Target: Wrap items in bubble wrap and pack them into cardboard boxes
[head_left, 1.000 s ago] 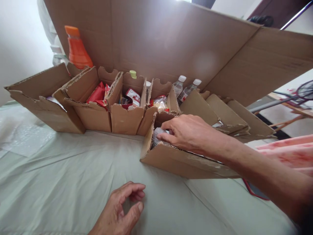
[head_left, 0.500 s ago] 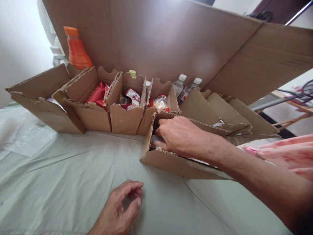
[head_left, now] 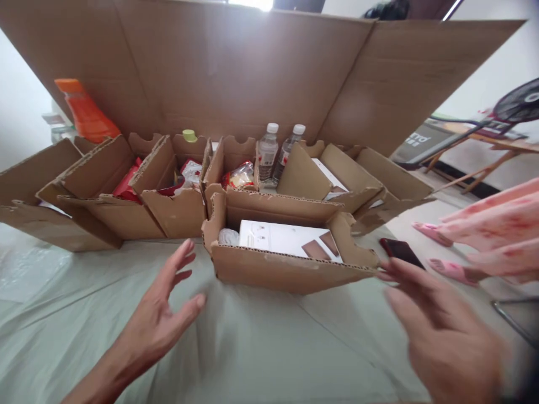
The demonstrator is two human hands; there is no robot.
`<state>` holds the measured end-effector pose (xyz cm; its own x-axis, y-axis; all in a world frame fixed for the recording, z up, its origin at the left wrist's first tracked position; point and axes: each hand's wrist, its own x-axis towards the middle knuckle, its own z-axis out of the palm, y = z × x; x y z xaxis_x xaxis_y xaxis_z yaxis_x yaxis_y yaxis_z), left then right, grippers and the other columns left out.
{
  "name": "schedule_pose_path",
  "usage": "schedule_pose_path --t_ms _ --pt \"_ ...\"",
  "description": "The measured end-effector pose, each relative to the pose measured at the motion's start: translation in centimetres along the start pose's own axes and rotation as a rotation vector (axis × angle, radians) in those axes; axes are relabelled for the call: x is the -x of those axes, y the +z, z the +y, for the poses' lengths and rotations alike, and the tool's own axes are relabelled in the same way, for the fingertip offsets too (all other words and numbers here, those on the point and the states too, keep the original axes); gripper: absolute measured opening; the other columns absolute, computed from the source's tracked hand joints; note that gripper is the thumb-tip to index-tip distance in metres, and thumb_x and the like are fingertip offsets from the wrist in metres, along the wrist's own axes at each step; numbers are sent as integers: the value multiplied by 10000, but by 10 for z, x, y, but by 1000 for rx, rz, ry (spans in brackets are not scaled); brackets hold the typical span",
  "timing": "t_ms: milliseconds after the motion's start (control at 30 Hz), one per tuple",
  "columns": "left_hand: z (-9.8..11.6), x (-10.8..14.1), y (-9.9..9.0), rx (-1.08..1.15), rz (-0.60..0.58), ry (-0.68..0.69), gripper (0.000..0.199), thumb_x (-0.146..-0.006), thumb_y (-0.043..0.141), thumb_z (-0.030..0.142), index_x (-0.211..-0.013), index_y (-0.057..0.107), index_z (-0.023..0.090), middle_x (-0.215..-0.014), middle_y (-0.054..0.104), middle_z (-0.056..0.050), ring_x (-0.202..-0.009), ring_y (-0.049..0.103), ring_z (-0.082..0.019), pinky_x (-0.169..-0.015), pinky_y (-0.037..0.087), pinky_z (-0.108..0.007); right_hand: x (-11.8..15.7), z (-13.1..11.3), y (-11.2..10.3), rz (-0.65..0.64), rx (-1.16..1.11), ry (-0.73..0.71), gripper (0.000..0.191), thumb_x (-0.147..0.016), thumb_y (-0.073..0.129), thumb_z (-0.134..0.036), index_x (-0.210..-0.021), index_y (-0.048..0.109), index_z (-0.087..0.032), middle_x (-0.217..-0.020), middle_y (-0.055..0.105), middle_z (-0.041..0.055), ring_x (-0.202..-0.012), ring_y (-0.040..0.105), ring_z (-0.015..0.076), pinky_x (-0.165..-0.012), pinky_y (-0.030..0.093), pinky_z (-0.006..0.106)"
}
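A cardboard box (head_left: pixel 290 273) stands crosswise in front of the row, holding a white carton (head_left: pixel 278 238) and a crumpled clear item (head_left: pixel 228 237) at its left end. My left hand (head_left: pixel 166 306) is raised over the green cloth, left of this box, fingers apart and nothing in it. At the right, my right hand (head_left: pixel 442 328) is blurred by motion; its fingers are apart, near the box's right corner, and nothing shows in them.
Behind stand several open cardboard boxes (head_left: pixel 183 213) with packets, and two clear bottles (head_left: pixel 267 151). An orange bottle (head_left: pixel 90 118) leans at the left. A dark phone (head_left: pixel 402 253) lies right. A person in pink clothing (head_left: pixel 501 230) stands beyond.
My right hand has come out of the front box and moved right. My left hand has shifted left and up, its fingers spreading. The view has turned, now showing the white carton, phone and fan.
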<state>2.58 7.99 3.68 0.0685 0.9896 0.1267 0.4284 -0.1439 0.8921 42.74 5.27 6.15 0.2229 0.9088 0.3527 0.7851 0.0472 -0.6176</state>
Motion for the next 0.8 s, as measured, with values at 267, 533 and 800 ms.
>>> schedule_pose_path --t_ms 267,533,800 --pt "31 -9 74 239 -128 160 824 -875 657 355 -1588 267 216 -1576 459 -156 -1440 456 -349 -1199 377 -535 18 -24 47 -36 -342 20 519 -913 635 -553 -1322 622 -234 -1291 693 122 -1253 605 348 -1105 456 520" --pt "14 104 -8 -41 261 -236 681 -902 625 539 -1495 417 275 -1442 564 -127 -1399 468 -436 -1195 288 -712 78 -100 68 -242 -471 -87 475 -963 590 -498 -1388 587 -285 -1327 683 110 -1221 641 312 -1048 533 468" --pt "44 95 54 112 22 49 778 -914 610 315 -1588 238 203 -1523 477 -176 -1472 398 -379 -1239 285 -616 54 -78 39 172 -443 -13 709 -1015 311 -670 -1519 482 -201 -1424 626 147 -1421 501 313 -1204 382 503"
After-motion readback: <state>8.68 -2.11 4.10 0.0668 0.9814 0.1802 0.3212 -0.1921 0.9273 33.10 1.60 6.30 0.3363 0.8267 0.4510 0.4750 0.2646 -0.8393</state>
